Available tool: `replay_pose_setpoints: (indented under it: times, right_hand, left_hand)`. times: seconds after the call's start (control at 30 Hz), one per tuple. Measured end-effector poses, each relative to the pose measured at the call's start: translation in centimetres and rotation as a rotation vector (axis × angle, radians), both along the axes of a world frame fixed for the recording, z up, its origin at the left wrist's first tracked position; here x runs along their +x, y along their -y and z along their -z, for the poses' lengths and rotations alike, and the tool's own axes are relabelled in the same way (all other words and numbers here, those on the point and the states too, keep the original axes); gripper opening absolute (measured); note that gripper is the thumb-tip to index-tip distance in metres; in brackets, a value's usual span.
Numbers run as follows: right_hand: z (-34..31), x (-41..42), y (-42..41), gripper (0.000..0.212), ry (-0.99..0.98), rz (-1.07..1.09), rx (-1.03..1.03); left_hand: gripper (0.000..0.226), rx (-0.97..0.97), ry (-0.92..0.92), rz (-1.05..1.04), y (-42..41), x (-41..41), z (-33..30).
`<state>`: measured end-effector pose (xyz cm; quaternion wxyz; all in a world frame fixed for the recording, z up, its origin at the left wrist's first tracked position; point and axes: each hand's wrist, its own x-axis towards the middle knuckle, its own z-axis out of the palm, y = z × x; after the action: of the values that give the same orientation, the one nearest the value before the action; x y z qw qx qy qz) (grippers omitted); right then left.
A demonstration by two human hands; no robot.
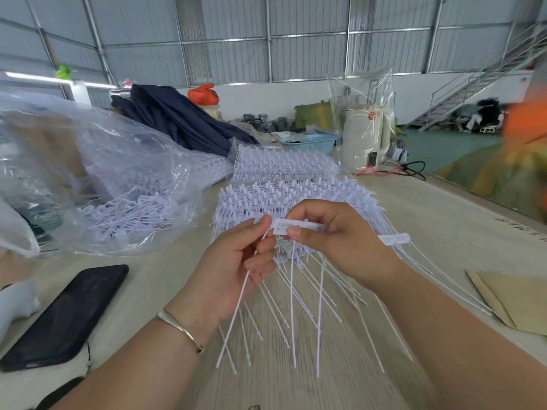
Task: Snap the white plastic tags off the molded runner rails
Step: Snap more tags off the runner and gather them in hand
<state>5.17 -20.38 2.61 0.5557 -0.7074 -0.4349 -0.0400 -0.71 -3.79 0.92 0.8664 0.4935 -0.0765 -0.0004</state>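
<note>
My right hand [337,235] grips a white runner rail [393,239] with its thumb and fingers, and several long thin tag tails hang down from the rail. My left hand [236,261] pinches one white tag [236,315] at its head, right beside the rail's left end; its tail runs down across my palm. Behind both hands lie two stacks of white tag rails [284,167], tails fanned toward me over the wooden table [444,232].
A clear plastic bag [97,179] with loose white tags lies at the left. A black phone [65,318] rests front left. Cardboard sheets [515,300] lie at the right. Farther back stand a blue basket [310,142], dark cloth and a wrapped white appliance [365,137].
</note>
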Motion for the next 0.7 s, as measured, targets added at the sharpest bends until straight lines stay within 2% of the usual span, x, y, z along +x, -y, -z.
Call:
replay_pose_setpoints:
  times: [0.1,0.17,0.23,0.3,0.37,0.47,0.6,0.7]
  right_hand:
    - [0.0,0.1,-0.1,0.007,0.097,0.067,-0.068]
    - [0.2,0.5,0.2,0.01,0.248,0.195,-0.204]
    - [0.3,1.1,0.8,0.01,0.315,0.299,-0.257]
    - [0.1,1.4,1.3,0.01,0.216,0.289,-0.176]
    - [0.0,1.5,1.5,0.01,0.133,0.244,-0.094]
    - [0.2,1.0,0.7,0.015,0.102,0.199,-0.083]
    - [0.9,0.6,0.0,0.029,0.073,0.142,-0.09]
    - [1.2,0.5,-0.2,0.029,0.099,0.18,-0.056]
  left_hand:
    - [0.018,0.06,-0.038,-0.036,-0.2,0.2,-0.1]
    - [0.021,0.091,-0.083,-0.1,-0.6,0.3,-0.2]
    - [0.02,0.05,-0.097,-0.197,-1.6,0.3,-0.3]
    - [0.02,-0.016,-0.081,-0.303,-2.8,0.4,-0.5]
    - [0.025,0.029,-0.067,-0.356,-3.3,0.4,-0.6]
    - [0.028,0.19,-0.053,-0.323,-2.1,0.2,-0.5]
    - [0.005,0.241,-0.078,-0.341,-0.4,0.0,-0.3]
    - [0.018,0.273,-0.127,-0.423,0.3,-0.2,0.1]
